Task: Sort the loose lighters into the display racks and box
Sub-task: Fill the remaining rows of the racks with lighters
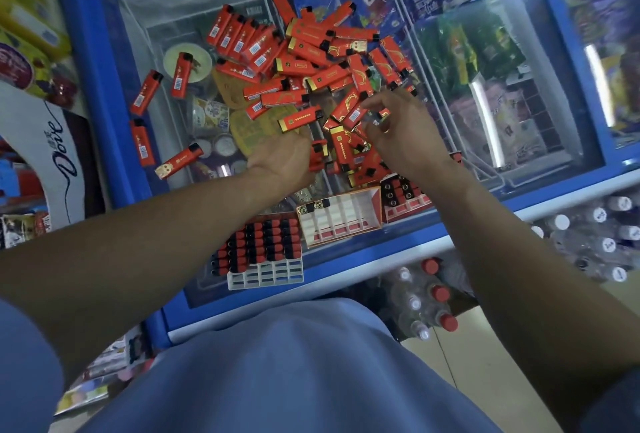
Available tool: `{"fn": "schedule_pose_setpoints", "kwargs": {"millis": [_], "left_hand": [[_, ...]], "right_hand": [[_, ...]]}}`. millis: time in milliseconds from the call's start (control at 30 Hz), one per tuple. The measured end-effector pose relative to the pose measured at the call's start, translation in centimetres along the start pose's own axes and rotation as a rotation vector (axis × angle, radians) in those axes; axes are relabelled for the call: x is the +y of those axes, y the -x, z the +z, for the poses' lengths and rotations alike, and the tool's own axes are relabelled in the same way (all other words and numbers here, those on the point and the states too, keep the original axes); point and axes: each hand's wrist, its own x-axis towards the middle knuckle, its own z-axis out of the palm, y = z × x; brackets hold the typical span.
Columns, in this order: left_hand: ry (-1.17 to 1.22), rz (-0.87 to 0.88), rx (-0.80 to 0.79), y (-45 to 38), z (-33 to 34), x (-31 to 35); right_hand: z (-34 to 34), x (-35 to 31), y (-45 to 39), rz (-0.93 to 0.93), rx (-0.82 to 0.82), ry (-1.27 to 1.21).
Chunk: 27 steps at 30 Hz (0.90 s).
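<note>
A heap of loose red lighters (311, 65) lies on the glass lid of a freezer. My left hand (284, 162) is closed around a bunch of red lighters (318, 155) at the heap's near edge. My right hand (398, 127) pinches a single red lighter (356, 114) with its fingertips, just above the bunch. A white display rack (266, 273), mostly filled with lighters, stands at the near edge. A red and white box (339, 218) with two lighters in its left corner sits beside it. Another red rack (405, 197) is partly hidden behind my right wrist.
Stray lighters (145, 91) lie scattered on the left of the glass. The blue freezer frame (90, 86) borders the lid. Snack bags show under the glass on the right. Bottles (429, 308) stand on the floor below. A Dove display (59, 145) is at the left.
</note>
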Motion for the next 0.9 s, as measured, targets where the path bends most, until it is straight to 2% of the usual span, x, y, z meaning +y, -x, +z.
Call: {"fn": "schedule_pose_setpoints", "kwargs": {"millis": [133, 300, 367, 433, 533, 633, 767, 900], "left_hand": [[-0.011, -0.038, -0.026, -0.7, -0.4, -0.6], [0.146, -0.185, -0.017, -0.1, -0.8, -2.3], [0.462, -0.263, 0.001, 0.6, -1.7, -3.1], [0.907, -0.302, 0.045, 2.0, -2.9, -4.1], [1.417, -0.252, 0.052, 5.9, -4.9, -4.4], [1.535, -0.149, 0.022, 10.3, -5.8, -3.6], [1.7, -0.115, 0.041, 14.9, -5.1, -2.7], [1.922, -0.326, 0.088, 18.2, -4.2, -2.3]], "right_hand": [[0.6, -0.4, 0.5, 0.002, -0.028, -0.007], [0.7, -2.1, 1.4, -0.004, -0.06, -0.066], [0.6, -3.2, 1.9, 0.022, -0.058, -0.126], [0.4, -4.8, 2.6, 0.064, -0.059, -0.26], [0.3, -8.1, 3.8, 0.138, -0.111, -0.571], [0.2, -11.4, 5.1, 0.202, -0.262, -0.792], [0.3, -14.1, 6.8, 0.19, -0.414, -0.761], [0.2, -14.1, 8.4, 0.31, -0.389, -0.968]]}}
